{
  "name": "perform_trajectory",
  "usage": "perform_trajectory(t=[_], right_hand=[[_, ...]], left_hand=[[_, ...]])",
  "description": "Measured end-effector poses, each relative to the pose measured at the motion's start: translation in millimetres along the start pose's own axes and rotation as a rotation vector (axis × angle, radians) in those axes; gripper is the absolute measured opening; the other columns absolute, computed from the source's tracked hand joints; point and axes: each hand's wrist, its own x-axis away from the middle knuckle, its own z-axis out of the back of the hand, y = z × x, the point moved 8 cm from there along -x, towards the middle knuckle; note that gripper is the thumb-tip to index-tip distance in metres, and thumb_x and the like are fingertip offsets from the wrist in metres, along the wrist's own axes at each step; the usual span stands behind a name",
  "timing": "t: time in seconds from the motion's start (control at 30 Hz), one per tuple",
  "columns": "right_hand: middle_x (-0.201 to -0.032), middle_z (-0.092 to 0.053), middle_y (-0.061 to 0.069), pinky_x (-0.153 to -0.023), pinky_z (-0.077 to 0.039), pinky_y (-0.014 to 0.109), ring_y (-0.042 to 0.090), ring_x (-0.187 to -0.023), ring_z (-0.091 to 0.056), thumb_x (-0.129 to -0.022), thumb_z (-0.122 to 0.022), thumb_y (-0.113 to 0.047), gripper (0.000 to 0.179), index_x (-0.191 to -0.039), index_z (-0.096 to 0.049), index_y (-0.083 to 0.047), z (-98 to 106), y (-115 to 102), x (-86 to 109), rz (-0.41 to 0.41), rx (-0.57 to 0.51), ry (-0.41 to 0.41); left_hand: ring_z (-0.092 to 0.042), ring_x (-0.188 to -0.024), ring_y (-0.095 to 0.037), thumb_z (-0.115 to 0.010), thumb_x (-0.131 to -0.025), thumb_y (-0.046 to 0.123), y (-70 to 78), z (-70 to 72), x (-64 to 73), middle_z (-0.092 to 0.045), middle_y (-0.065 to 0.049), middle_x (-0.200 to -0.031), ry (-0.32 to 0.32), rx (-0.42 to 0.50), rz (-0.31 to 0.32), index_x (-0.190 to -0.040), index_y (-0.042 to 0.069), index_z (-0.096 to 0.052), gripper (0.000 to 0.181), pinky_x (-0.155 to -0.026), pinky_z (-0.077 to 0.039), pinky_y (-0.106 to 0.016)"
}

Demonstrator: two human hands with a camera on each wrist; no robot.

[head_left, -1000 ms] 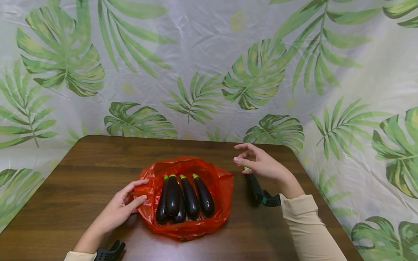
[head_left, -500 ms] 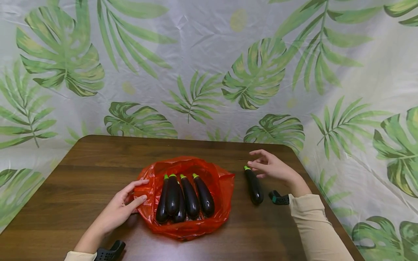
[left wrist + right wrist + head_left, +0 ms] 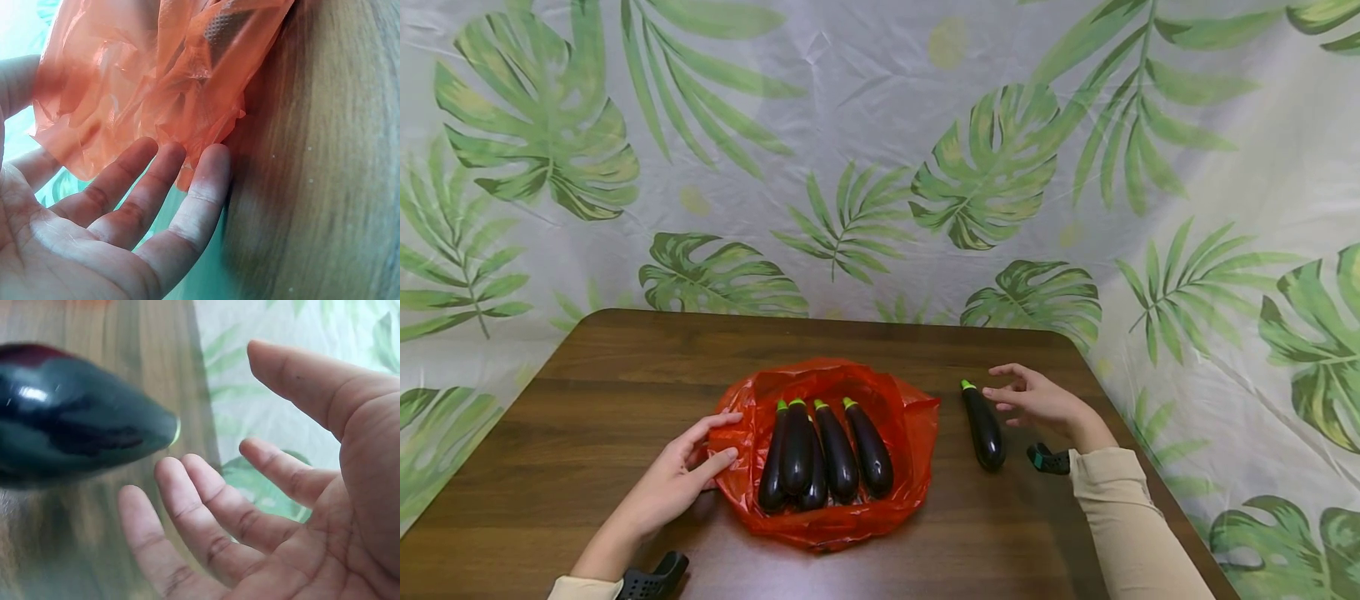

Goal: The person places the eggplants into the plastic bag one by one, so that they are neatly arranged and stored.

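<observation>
In the head view an open red plastic bag (image 3: 917, 450) lies on the table with several dark eggplants (image 3: 871, 454) in it, green stem ends pointing away. At its left rim my left hand (image 3: 673, 475) holds the bag, thumb and index finger over the edge. The left wrist view shows the other fingers (image 3: 209, 172) against the bag's outside. Another eggplant (image 3: 983, 429) lies on the table right of the bag. My right hand (image 3: 1037, 400) hovers just right of this eggplant's stem end, its fingers loosely spread and holding nothing; the right wrist view shows a gap between them.
The brown wooden table (image 3: 625, 358) has its back edge close to a hanging sheet (image 3: 865, 125) printed with green leaves. Black straps (image 3: 655, 575) sit at both wrists. Bare tabletop shows left of the bag and behind it.
My right hand has come away from over the single eggplant, moving right and toward me, and the eggplant now shows in full. The left hand and the bag have stayed in place.
</observation>
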Motion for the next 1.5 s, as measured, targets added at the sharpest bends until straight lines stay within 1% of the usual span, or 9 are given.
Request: perform_trajectory(t=[0.17,0.33,0.5,0.77,0.97,1.17,1.5], right_hand=[[-0.139,-0.049,0.025,-0.102,-0.060,0.054,0.041,-0.131,-0.057,-0.108,-0.067,-0.030,0.077,-0.164,-0.024,-0.001,-2,12,-1.3,-0.042,-0.024,-0.025],[-0.143,-0.049,0.026,-0.102,-0.060,0.056,0.042,-0.133,-0.058,-0.107,-0.069,-0.030,0.077,-0.164,-0.026,-0.001,-6,19,-1.9,-0.070,-0.018,-0.045],[-0.145,-0.047,0.028,-0.100,-0.061,0.056,0.045,-0.135,-0.057,-0.107,-0.068,-0.029,0.076,-0.163,-0.025,0.000,-8,21,-0.3,-0.073,-0.007,-0.070],[-0.138,-0.050,0.024,-0.097,-0.062,0.055,0.038,-0.126,-0.060,-0.105,-0.071,-0.026,0.075,-0.162,-0.029,-0.001,-10,26,-1.8,-0.086,-0.019,-0.072],[-0.136,-0.051,0.024,-0.093,-0.063,0.051,0.033,-0.118,-0.060,-0.104,-0.072,-0.024,0.074,-0.160,-0.030,0.000,-13,29,-3.5,-0.090,-0.036,-0.074],[-0.130,-0.053,0.022,-0.088,-0.063,0.044,0.027,-0.106,-0.061,-0.103,-0.073,-0.021,0.073,-0.159,-0.032,0.000,-15,33,-6.4,-0.093,-0.056,-0.071],[-0.129,-0.053,0.020,-0.087,-0.062,0.042,0.026,-0.104,-0.061,-0.103,-0.072,-0.022,0.072,-0.159,-0.032,0.000,-17,36,-8.2,-0.090,-0.065,-0.084]], left_hand=[[-0.075,-0.103,-0.012,-0.061,-0.111,0.016,-0.1,0.1,-0.3,-0.055,-0.035,-0.142,0.002,0.002,-0.003,-0.160,0.004,-0.042,0.054,-0.081,-0.067,-0.032],[-0.074,-0.101,-0.011,-0.061,-0.111,0.017,-0.4,0.7,-0.5,-0.057,-0.033,-0.138,0.006,-0.007,0.004,-0.159,0.004,-0.042,0.054,-0.080,-0.067,-0.032],[-0.074,-0.100,-0.011,-0.062,-0.110,0.018,-0.4,1.5,-0.5,-0.059,-0.031,-0.136,0.011,-0.019,0.008,-0.159,0.005,-0.043,0.054,-0.080,-0.066,-0.032],[-0.073,-0.099,-0.010,-0.063,-0.110,0.017,-0.1,2.1,-0.6,-0.060,-0.030,-0.134,0.019,-0.033,0.001,-0.158,0.005,-0.045,0.053,-0.078,-0.066,-0.031],[-0.073,-0.098,-0.011,-0.063,-0.110,0.017,-0.6,2.2,-0.7,-0.060,-0.029,-0.134,0.018,-0.036,0.003,-0.158,0.005,-0.045,0.053,-0.078,-0.066,-0.031],[-0.074,-0.099,-0.012,-0.062,-0.110,0.018,-0.9,1.6,-1.1,-0.059,-0.031,-0.137,0.013,-0.024,0.011,-0.159,0.006,-0.045,0.053,-0.080,-0.066,-0.031],[-0.073,-0.097,-0.011,-0.063,-0.109,0.017,-1.4,2.3,-0.2,-0.059,-0.030,-0.135,0.016,-0.032,0.008,-0.158,0.006,-0.045,0.053,-0.078,-0.066,-0.031]])
